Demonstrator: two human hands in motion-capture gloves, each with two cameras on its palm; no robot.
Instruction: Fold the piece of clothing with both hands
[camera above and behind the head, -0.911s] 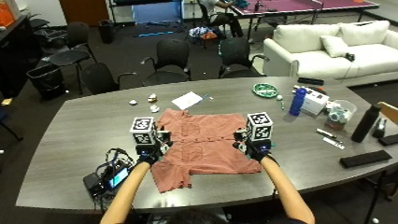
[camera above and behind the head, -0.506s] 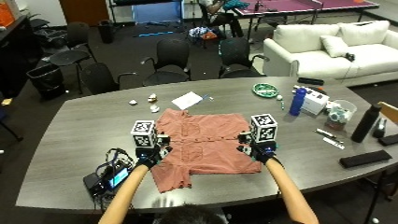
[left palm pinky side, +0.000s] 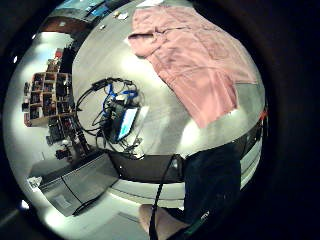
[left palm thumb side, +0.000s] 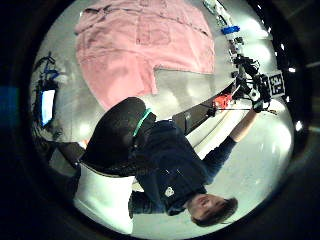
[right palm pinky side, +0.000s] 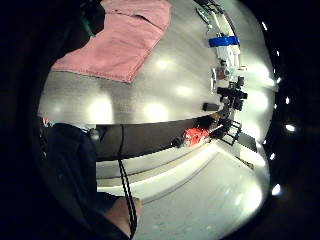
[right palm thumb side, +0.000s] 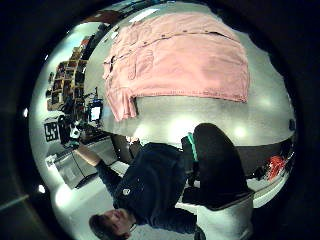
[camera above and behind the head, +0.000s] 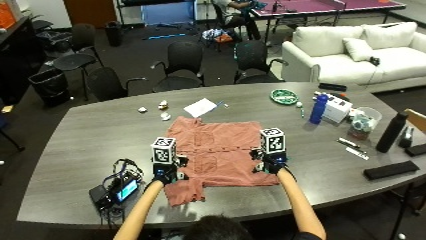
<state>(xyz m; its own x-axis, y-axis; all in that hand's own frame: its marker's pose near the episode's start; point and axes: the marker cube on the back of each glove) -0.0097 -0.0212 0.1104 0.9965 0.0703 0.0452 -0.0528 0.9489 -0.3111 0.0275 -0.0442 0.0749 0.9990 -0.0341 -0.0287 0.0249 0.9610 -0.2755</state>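
Two hands noted: left hand (camera above and behind the head: 164, 173) and right hand (camera above and behind the head: 269, 164) sit over the pink shirt's (camera above and behind the head: 216, 155) side edges; we cannot tell their grip. Shirt lies flat on the worktop (camera above and behind the head: 100, 140).

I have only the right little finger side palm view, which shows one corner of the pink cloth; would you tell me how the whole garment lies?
Observer: In the outside view the shirt lies spread flat on the grey table, buttoned front up.
Operator: Thank you. Where is the other hand?
Observer: The left hand hovers over the shirt's left edge, level with the right hand at the right edge.
Operator: Is anything lying close to the cloth on that side?
Observer: Yes, a small device with a lit screen and its cables sit on the table beside the left hand, apart from the shirt.
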